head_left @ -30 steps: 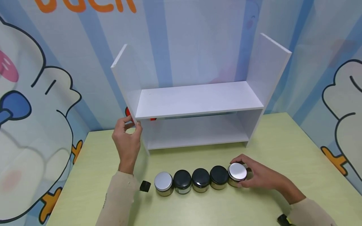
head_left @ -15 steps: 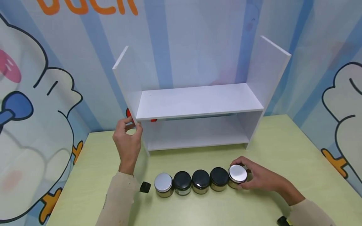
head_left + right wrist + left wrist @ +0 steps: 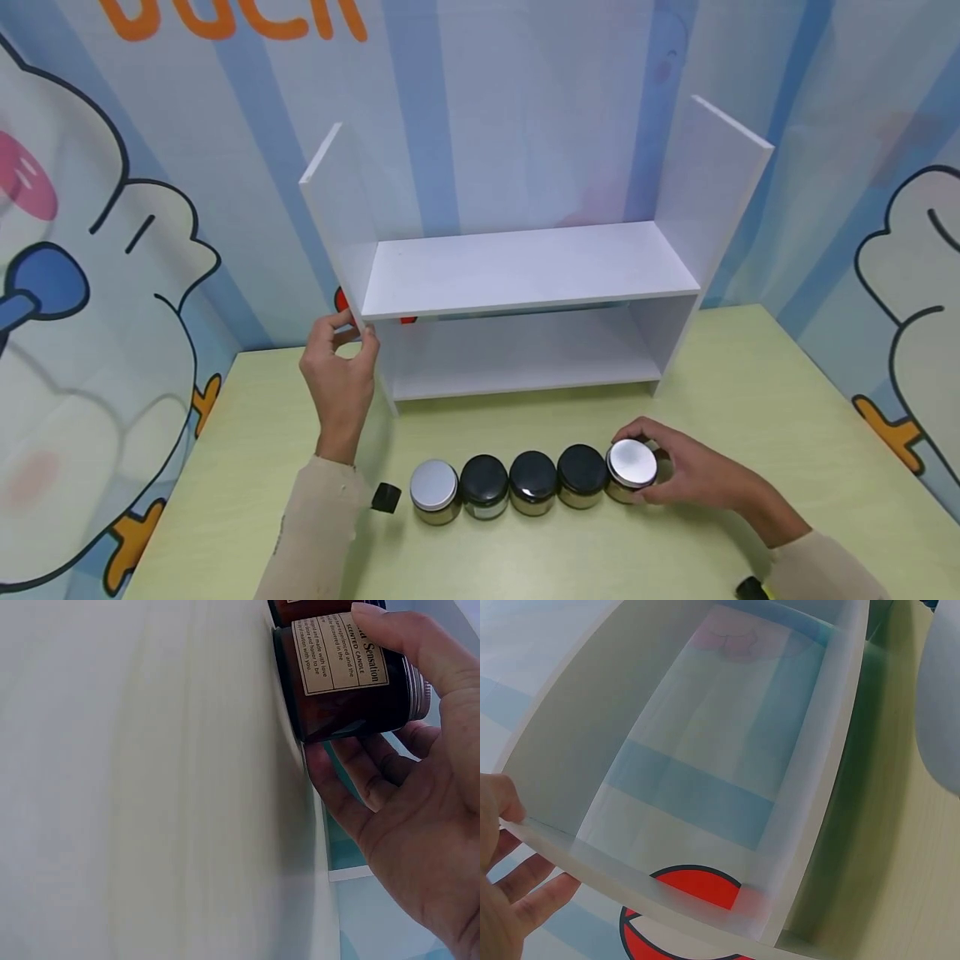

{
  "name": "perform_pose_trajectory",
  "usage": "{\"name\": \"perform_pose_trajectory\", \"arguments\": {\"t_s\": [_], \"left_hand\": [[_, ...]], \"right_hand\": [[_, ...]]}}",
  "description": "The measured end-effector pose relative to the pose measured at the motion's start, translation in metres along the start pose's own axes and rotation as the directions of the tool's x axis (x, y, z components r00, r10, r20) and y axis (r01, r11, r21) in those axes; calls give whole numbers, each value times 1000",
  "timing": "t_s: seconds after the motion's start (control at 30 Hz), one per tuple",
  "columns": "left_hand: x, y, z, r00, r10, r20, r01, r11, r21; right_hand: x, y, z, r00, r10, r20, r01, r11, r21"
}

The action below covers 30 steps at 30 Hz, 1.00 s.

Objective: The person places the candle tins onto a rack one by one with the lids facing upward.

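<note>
My left hand (image 3: 341, 383) pinches the left side panel of a white two-tier shelf (image 3: 528, 268), thumb at its front edge. In the left wrist view the fingers (image 3: 544, 896) lie along the panel's outer face. My right hand (image 3: 697, 473) grips a silver-lidded scented candle jar (image 3: 632, 465), thumb on the near side and fingers round the far side. In the right wrist view this jar (image 3: 341, 675) is dark amber glass with a printed tan label. It stands upright at the right end of a row of jars.
Left of the held jar stand three black-lidded jars (image 3: 533, 482) and another silver-lidded jar (image 3: 434, 490), in a line before the shelf. All rest on a pale yellow-green table (image 3: 555, 554). A cartoon-printed backdrop (image 3: 517, 108) rises behind the shelf.
The head view has tilted very slightly, so everything sits a little lower in it. Both hands keep their holds on the shelf and the jar.
</note>
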<state>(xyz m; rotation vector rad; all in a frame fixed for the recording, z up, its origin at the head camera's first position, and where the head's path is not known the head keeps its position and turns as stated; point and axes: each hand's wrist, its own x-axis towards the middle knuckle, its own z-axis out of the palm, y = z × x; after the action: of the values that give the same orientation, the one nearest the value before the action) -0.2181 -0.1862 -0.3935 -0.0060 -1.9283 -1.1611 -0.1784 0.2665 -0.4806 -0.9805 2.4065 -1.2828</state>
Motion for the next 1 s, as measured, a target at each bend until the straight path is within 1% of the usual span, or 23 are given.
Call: {"name": "perform_pose_trajectory", "arguments": {"t_s": [0.13, 0.4, 0.5, 0.67, 0.73, 0.87, 1.0], "left_hand": [[1, 0, 1, 1000, -6, -2, 6, 1000, -7], [0, 1, 2, 1000, -19, -7, 19, 999, -32], [0, 1, 2, 1000, -13, -7, 13, 999, -37], [0, 0, 2, 1000, 2, -12, -2, 999, -52], [0, 1, 2, 1000, 3, -14, -4, 999, -48], [1, 1, 1, 1000, 4, -14, -4, 1000, -21], [2, 1, 0, 1000, 8, -17, -8, 1000, -23]], "right_hand": [[0, 0, -1, 1000, -16, 3, 16, 1000, -1], [-3, 1, -3, 1000, -18, 14, 18, 1000, 19], [-4, 1, -3, 1000, -19, 15, 19, 999, 29], [-5, 1, -4, 1000, 6, 22, -7, 999, 42], [-5, 1, -4, 1000, 9, 29, -11, 999, 51], [-3, -1, -6, 1000, -11, 29, 9, 999, 53], [-2, -3, -8, 999, -23, 30, 21, 997, 75]]}}
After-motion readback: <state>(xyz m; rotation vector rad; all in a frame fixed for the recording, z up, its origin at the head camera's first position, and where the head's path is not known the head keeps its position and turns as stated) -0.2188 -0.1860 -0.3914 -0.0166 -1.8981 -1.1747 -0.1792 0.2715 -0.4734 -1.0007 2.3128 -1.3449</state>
